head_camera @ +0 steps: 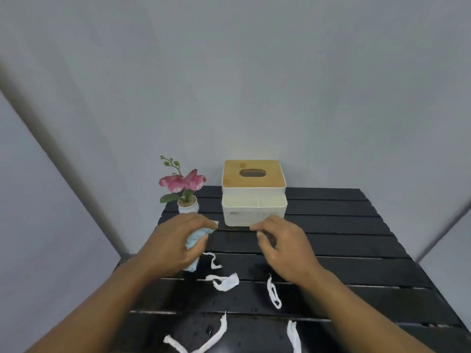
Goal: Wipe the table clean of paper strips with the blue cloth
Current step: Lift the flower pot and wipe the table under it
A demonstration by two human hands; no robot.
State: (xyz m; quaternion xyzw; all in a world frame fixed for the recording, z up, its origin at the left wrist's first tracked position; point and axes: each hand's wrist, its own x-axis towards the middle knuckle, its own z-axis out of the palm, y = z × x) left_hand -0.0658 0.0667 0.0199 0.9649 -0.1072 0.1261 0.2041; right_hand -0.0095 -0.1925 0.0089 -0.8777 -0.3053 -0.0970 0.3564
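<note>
My left hand (175,244) is closed around a bunched light-blue cloth (194,242), held just above the black slatted table (344,240) at its left side. My right hand (283,247) hovers over the middle of the table with fingers curled and apart, holding nothing I can see. Several white paper strips lie on the slats nearer to me: one curl (214,261) by the cloth, a wider piece (225,282), a loop (273,293), a long strip (201,340) and another (293,337) at the front edge.
A white tissue box with a wooden lid (253,192) stands at the back centre of the table. A small white pot with a pink artificial orchid (186,189) stands at the back left corner. Grey walls surround the table.
</note>
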